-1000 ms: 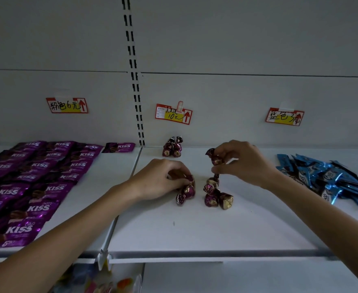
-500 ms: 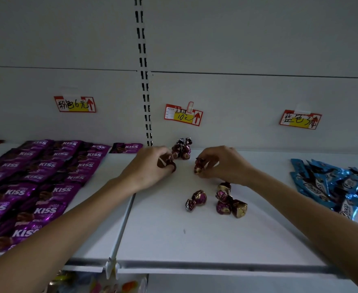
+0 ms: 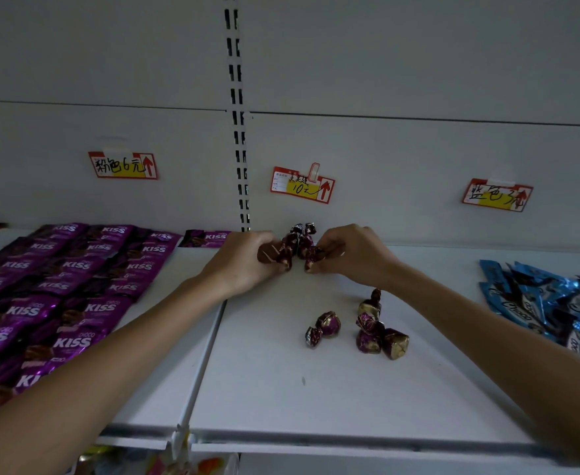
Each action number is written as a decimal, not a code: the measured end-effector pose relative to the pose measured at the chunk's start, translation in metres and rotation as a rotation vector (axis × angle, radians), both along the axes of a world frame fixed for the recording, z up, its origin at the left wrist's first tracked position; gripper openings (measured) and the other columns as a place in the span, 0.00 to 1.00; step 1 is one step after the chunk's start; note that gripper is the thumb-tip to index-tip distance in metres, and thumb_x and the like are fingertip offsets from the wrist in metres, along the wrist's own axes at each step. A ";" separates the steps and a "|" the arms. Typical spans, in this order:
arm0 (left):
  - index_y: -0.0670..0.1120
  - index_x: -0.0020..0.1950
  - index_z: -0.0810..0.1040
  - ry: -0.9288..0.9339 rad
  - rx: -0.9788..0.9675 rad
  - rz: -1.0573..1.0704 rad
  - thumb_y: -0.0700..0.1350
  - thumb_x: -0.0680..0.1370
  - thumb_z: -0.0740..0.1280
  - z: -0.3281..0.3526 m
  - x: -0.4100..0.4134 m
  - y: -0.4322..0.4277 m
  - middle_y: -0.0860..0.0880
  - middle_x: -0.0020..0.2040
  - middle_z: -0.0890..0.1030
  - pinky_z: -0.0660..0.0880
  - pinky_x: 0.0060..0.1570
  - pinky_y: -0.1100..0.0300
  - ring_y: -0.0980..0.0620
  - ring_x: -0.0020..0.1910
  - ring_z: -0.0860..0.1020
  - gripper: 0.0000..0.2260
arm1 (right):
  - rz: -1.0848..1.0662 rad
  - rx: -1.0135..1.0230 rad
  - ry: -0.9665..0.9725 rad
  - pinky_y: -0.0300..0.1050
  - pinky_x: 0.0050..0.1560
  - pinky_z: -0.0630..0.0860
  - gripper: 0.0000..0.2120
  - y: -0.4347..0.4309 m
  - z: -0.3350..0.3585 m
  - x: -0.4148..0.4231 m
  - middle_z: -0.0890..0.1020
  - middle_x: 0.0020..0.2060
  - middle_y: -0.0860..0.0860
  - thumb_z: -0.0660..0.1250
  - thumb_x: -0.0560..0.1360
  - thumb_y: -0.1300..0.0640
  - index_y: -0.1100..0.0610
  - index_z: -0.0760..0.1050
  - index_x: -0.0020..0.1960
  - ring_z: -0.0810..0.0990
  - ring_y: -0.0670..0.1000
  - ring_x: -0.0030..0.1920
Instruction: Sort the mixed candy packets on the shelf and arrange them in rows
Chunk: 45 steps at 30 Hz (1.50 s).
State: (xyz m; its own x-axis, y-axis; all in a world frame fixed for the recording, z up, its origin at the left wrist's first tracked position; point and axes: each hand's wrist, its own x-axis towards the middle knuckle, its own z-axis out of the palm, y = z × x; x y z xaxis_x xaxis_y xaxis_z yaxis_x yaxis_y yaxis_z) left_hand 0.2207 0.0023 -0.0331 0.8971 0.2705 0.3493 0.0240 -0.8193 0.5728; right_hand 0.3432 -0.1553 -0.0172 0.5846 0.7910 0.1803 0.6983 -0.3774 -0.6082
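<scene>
Foil-wrapped candies (image 3: 301, 235) cluster at the shelf's (image 3: 281, 389) back edge, the left grip (image 3: 241, 262) and right grip (image 3: 356, 256) each pinching one.

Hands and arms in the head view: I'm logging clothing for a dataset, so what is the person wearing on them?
Nothing shows. The left hand and right hand are ungloved, with no rings visible, and both forearms are bare to the frame edge: no sleeves, watch or bracelets.
</scene>
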 end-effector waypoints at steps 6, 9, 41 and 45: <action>0.47 0.53 0.80 -0.010 0.012 0.024 0.45 0.71 0.74 -0.004 0.007 0.004 0.53 0.48 0.78 0.69 0.39 0.73 0.56 0.46 0.77 0.12 | -0.016 0.026 -0.038 0.28 0.40 0.70 0.15 0.007 -0.006 0.006 0.83 0.45 0.51 0.77 0.65 0.52 0.58 0.80 0.48 0.81 0.47 0.43; 0.47 0.53 0.81 -0.012 -0.010 0.013 0.44 0.71 0.74 -0.005 0.008 0.005 0.51 0.48 0.81 0.70 0.39 0.76 0.56 0.47 0.79 0.11 | -0.015 0.036 -0.038 0.39 0.45 0.74 0.14 0.009 -0.007 0.005 0.83 0.45 0.52 0.77 0.66 0.53 0.58 0.80 0.48 0.81 0.49 0.45; 0.51 0.53 0.79 0.119 0.142 -0.206 0.50 0.71 0.72 0.007 -0.041 -0.073 0.57 0.48 0.79 0.69 0.41 0.74 0.65 0.43 0.74 0.11 | -0.079 -0.354 0.008 0.35 0.32 0.72 0.15 -0.080 0.021 -0.039 0.81 0.28 0.47 0.67 0.71 0.41 0.53 0.73 0.44 0.75 0.42 0.25; 0.52 0.54 0.80 0.062 0.095 -0.173 0.45 0.70 0.73 0.007 -0.045 -0.069 0.58 0.49 0.76 0.70 0.45 0.75 0.65 0.46 0.74 0.13 | 0.005 -0.267 0.080 0.42 0.37 0.76 0.08 -0.082 0.024 -0.037 0.83 0.33 0.50 0.68 0.71 0.56 0.53 0.73 0.50 0.79 0.48 0.30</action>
State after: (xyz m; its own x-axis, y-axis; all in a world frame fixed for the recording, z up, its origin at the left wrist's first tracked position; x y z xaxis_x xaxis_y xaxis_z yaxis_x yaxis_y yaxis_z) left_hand 0.1755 -0.0671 -0.0264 0.9479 0.0792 0.3085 -0.0887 -0.8647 0.4944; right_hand 0.3061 -0.2368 0.0065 0.5847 0.8071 -0.0819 0.6539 -0.5286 -0.5412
